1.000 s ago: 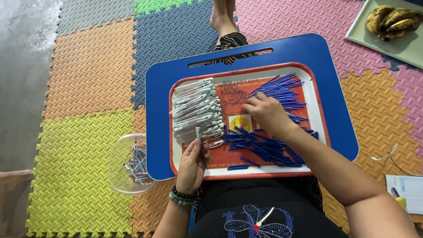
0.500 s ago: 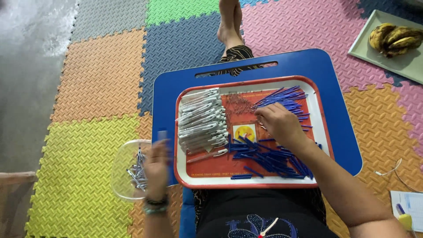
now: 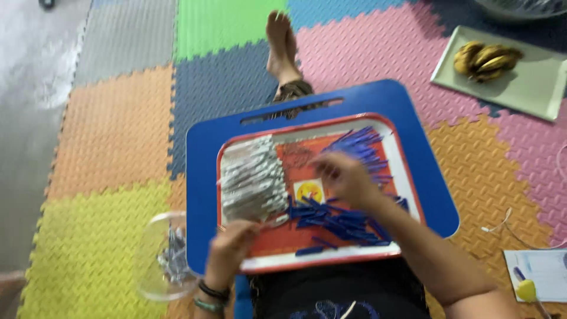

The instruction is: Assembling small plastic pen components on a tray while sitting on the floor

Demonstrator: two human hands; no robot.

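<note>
A blue lap desk (image 3: 413,147) is set across the seated person's legs, and a red tray (image 3: 407,177) is laid on it so small parts are kept within reach. Silver parts (image 3: 251,180) are stacked at the tray's left; blue parts (image 3: 336,215) are heaped at its right. The left hand (image 3: 230,251) is curled at the tray's near edge, beside a clear bowl (image 3: 156,260); blur hides any grip. The right hand (image 3: 345,177) is loosely bent over the blue parts, its hold unclear.
</note>
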